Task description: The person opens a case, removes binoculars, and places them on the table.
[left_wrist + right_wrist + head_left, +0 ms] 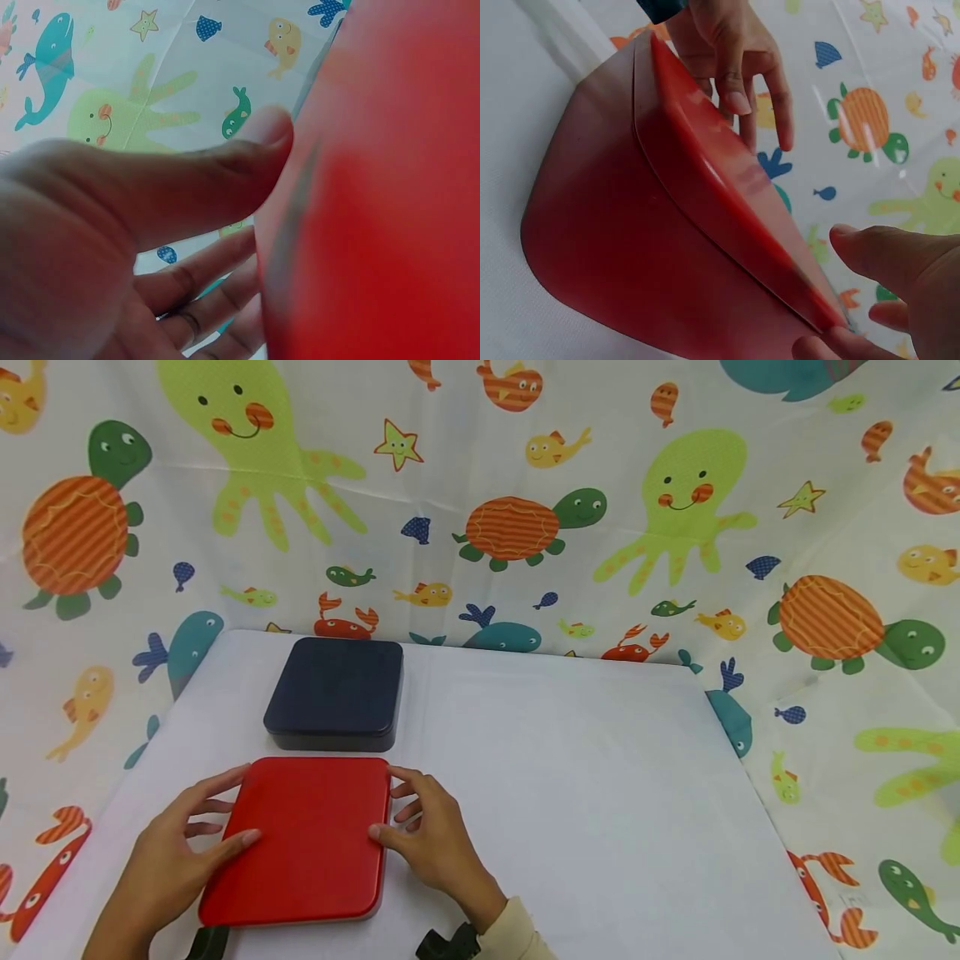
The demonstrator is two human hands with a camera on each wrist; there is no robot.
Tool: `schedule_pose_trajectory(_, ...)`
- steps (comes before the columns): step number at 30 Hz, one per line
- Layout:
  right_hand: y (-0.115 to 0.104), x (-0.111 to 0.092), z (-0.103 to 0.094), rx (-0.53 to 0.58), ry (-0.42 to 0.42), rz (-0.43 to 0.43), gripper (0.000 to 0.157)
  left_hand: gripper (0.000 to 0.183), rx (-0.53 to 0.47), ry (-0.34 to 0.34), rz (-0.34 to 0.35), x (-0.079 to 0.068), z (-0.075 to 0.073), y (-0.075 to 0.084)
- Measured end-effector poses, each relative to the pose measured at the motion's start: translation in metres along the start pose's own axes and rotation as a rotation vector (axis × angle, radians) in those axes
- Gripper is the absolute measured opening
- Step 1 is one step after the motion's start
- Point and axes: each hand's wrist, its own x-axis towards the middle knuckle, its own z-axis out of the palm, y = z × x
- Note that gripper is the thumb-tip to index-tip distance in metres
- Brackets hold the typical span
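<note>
A red tin box (307, 839) with rounded corners lies on the white table. In the right wrist view, a seam runs between the box's side and its lid (705, 161). At the left edge, my left hand (176, 843) holds the box, thumb over the lid and fingers along the side. My right hand (431, 831) holds the opposite edge, its thumb at the lid's rim and its fingers bent against the side. Just behind stands a black tin box (337, 693), which neither hand touches.
The white tabletop (585, 810) extends to the right of the boxes. A curtain (465, 468) printed with sea animals hangs behind the table and down both sides. Dark wrist gear (450, 943) shows at the bottom edge, near the beige right sleeve (517, 935).
</note>
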Motion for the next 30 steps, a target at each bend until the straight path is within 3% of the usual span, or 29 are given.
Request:
schedule_pose_trajectory(4, 0.002, 0.002, 0.002, 0.054, 0.005, 0.024, 0.073, 0.111, -0.015, -0.027, -0.017, 0.0, 0.0, -0.004)
schedule_pose_trajectory(10, 0.006, 0.004, 0.007, 0.183, 0.027, 0.092, 0.073, 0.107, 0.003, -0.014, -0.004, 0.0, 0.003, -0.008)
schedule_pose_trajectory(22, 0.011, 0.005, 0.009, 0.302, 0.04, 0.152, 0.064, 0.11, 0.002, -0.044, -0.067, 0.002, 0.004, -0.01)
schedule_pose_trajectory(30, 0.01, 0.005, 0.01, 0.408, 0.047, 0.194, 0.06, 0.109, 0.02, -0.019, -0.067, 0.0, 0.005, -0.007)
